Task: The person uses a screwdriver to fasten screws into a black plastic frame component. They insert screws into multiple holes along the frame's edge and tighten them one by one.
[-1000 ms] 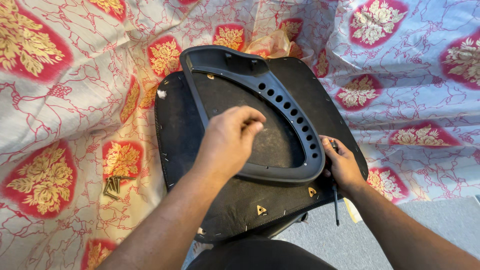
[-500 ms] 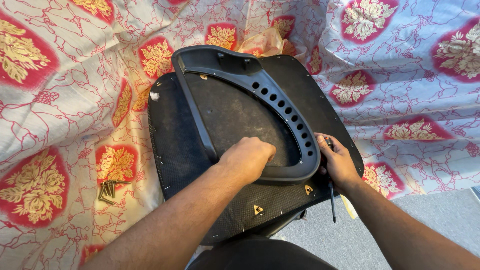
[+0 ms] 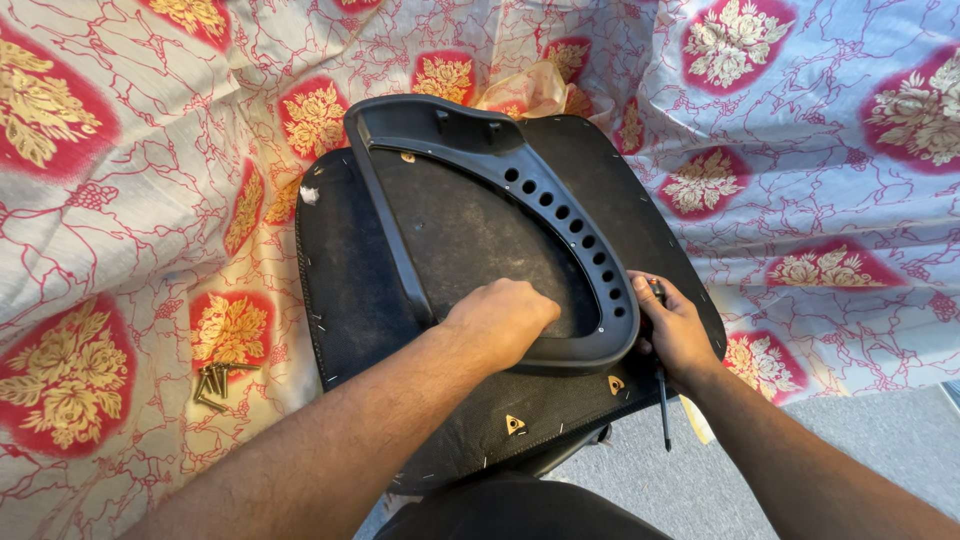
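A black chair seat (image 3: 340,290) lies upside down on a patterned cloth. On it rests a black plastic armrest frame (image 3: 560,205) with a row of round holes. My left hand (image 3: 500,320) presses down on the near end of that frame, fingers curled over its inner edge. At the frame's right corner, my right hand (image 3: 675,330) grips a thin black tool (image 3: 663,405) whose shaft points toward me. Gold triangular fittings (image 3: 514,424) show in the seat's underside near the front edge.
A white cloth with red and gold flower patches (image 3: 800,150) covers the surface all round. Several dark screws (image 3: 212,383) lie in a pile on the cloth left of the seat. Grey floor (image 3: 860,450) shows at lower right.
My left hand has slid toward me, from the frame's middle opening down to its near end. The right hand stays at the frame's right corner with the tool.
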